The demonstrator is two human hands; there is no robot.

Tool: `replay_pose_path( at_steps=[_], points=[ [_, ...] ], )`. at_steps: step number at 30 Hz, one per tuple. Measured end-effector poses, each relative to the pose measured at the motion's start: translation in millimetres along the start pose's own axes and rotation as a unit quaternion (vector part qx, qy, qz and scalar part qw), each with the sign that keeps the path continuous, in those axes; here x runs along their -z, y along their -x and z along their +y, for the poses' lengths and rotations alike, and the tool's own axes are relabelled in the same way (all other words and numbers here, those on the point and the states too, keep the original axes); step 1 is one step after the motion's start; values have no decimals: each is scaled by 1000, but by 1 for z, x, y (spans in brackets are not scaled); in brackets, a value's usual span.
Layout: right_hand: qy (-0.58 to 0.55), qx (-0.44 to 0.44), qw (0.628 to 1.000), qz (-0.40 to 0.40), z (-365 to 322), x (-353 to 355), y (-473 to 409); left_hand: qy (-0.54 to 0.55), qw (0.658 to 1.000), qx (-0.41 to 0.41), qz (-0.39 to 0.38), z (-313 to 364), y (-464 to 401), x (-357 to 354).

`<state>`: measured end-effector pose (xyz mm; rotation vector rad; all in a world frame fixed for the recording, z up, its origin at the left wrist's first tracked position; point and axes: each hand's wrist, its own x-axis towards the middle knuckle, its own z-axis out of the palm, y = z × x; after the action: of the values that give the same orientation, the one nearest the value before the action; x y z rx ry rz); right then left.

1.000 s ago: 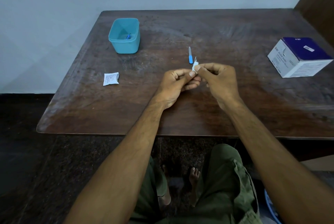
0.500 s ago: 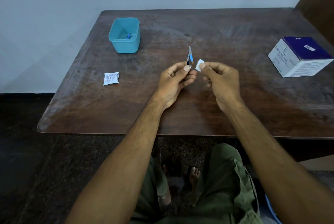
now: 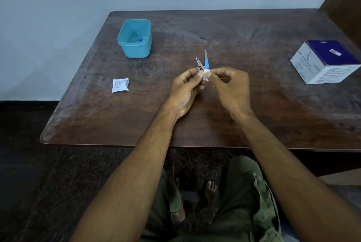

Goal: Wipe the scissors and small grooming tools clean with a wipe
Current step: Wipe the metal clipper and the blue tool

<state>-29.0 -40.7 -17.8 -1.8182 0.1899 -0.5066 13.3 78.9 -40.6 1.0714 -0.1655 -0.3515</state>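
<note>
**Wiping a thin metal tool over the table**

The left hand (image 3: 185,89) pinches a slim metal tool (image 3: 199,63), its tip pointing up and away; whether it is tweezers or small scissors is too fine to tell. The right hand (image 3: 230,89) pinches a small white wipe (image 3: 205,74) against the tool's lower part, so the two hands meet at the fingertips. Just behind the hands a blue-handled file (image 3: 206,60) lies on the table (image 3: 254,124).

Left of the hands and farther back stands a teal tub (image 3: 134,38) with something blue inside. A torn sachet (image 3: 120,85) lies well to their left, and a white and blue box (image 3: 324,62) well to their right.

To do this stroke well, the left hand should probably hold the handle end firmly while the wipe, folded round the metal, slides toward the tip. Turning the tool between strokes would cover both faces. The tip looks sharp, so fingers are best kept behind the wipe.
</note>
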Motion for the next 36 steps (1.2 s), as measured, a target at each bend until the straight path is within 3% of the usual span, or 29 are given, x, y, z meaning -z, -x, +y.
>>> replay_pose_path(
  at_steps=[4, 8, 13, 16, 20, 25, 29, 36],
  points=[
    [24, 14, 1000, 5, 1, -2, 0, 0, 1000, -7, -9, 2, 1, 1],
    [-39, -26, 999, -2, -1, -2, 2, 3, 999, -10, -36, 3, 0, 1],
    [-146, -141, 979, 1, 1, 1, 0, 12, 1000, 0, 2, 3, 1, 0],
    [-180, -157, 971, 4, 1, 2, -2, 4, 1000, -2, 27, 6, 3, 3],
    [-180, -167, 969, 1, 2, -3, -3, -87, 994, -26, 66, 17, 7, 18],
    [-144, -170, 975, -15, 5, -16, 0, -261, 953, -73, 137, 40, 11, 47],
    [-102, -148, 983, -34, 2, -33, -4, -410, 884, -126, 187, 60, 6, 68],
    [-3, -66, 996, -66, -15, -69, -36, -463, 836, -172, 239, 83, -6, 87]
  ],
)
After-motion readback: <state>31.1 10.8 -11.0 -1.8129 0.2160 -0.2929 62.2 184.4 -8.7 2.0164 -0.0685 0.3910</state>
